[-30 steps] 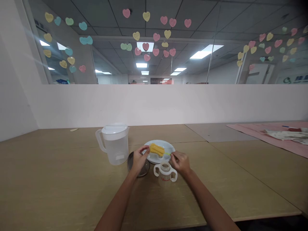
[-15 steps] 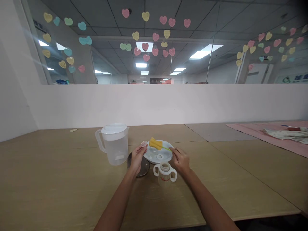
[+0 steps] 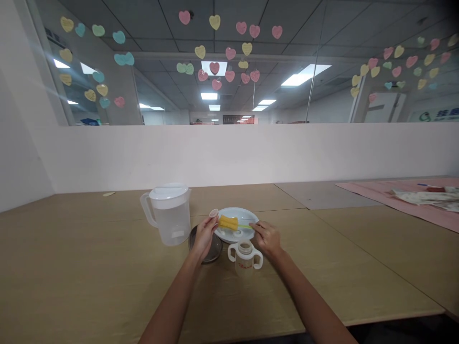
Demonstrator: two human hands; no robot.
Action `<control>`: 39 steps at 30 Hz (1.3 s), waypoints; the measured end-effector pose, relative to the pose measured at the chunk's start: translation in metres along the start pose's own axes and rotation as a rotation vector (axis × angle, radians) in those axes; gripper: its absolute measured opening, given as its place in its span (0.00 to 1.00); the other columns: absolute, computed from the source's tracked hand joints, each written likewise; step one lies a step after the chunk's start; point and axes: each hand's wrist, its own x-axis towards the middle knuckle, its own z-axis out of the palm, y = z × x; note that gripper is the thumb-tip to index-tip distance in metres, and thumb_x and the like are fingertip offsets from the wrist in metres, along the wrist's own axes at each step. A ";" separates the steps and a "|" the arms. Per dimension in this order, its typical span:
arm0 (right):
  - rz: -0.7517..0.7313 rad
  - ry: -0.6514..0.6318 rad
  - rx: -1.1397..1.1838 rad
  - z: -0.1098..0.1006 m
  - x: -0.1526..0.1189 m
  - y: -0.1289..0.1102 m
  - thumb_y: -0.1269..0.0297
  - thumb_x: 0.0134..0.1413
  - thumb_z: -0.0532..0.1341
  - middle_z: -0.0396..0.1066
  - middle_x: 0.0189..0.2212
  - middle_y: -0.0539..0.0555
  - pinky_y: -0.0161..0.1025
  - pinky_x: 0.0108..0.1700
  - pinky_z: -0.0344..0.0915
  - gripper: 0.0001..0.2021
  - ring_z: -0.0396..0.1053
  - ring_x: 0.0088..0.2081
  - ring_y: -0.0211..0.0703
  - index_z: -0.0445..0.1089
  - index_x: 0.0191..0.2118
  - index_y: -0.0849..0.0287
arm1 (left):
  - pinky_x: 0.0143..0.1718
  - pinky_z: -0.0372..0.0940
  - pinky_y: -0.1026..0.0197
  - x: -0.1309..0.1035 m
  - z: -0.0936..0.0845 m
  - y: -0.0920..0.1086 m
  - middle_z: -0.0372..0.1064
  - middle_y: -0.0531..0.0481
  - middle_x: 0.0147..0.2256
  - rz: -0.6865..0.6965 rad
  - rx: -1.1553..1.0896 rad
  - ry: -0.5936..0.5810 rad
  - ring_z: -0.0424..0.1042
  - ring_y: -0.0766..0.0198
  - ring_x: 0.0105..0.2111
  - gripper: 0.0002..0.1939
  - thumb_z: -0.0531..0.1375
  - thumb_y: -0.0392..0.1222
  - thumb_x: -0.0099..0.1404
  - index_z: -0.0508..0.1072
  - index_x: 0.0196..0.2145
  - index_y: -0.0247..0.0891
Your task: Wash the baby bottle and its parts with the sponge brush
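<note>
Between the fingertips of my left hand (image 3: 205,235) is a small clear round piece (image 3: 214,213), perhaps a cap. My right hand (image 3: 266,237) pinches the green handle of a yellow sponge brush (image 3: 228,222), whose head lies close to my left fingertips, over a white plate (image 3: 229,210). A small ring-shaped part rests on the plate, partly hidden by the brush. Nearer me stands an uncovered bottle with two white handles (image 3: 245,258), upright. Beneath my left hand is a dark round dish (image 3: 214,251), partly covered by the hand.
A lidded clear pitcher (image 3: 174,220) stands left of the plate on the wooden table (image 3: 89,267). At the far right, a pink cloth (image 3: 376,193) holds a patterned cloth and a pen. A white wall with windows rises behind.
The yellow brush head has moved down and slightly left, and its handle is now nearly level. My right hand has shifted slightly left; my left hand still holds the round piece.
</note>
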 end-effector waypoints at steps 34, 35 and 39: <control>-0.060 0.076 -0.090 -0.001 0.002 -0.003 0.70 0.48 0.54 0.69 0.24 0.51 0.33 0.30 0.56 0.11 0.64 0.26 0.36 0.74 0.29 0.58 | 0.38 0.65 0.66 -0.004 0.002 0.011 0.68 0.54 0.26 -0.010 -0.163 0.038 0.68 0.72 0.29 0.15 0.70 0.39 0.43 0.72 0.29 0.34; -0.063 0.066 -0.100 -0.001 0.003 -0.003 0.70 0.48 0.54 0.69 0.24 0.51 0.33 0.29 0.56 0.11 0.64 0.26 0.35 0.74 0.28 0.58 | 0.38 0.66 0.65 -0.004 0.002 0.012 0.68 0.54 0.26 -0.010 -0.166 0.045 0.68 0.71 0.29 0.15 0.70 0.39 0.43 0.72 0.28 0.34; -0.026 0.098 -0.090 -0.002 0.003 -0.002 0.70 0.48 0.54 0.69 0.24 0.52 0.33 0.30 0.58 0.10 0.64 0.26 0.36 0.74 0.29 0.59 | 0.40 0.66 0.63 -0.004 0.002 0.012 0.69 0.53 0.28 0.001 -0.163 0.064 0.68 0.70 0.31 0.14 0.70 0.38 0.44 0.72 0.29 0.35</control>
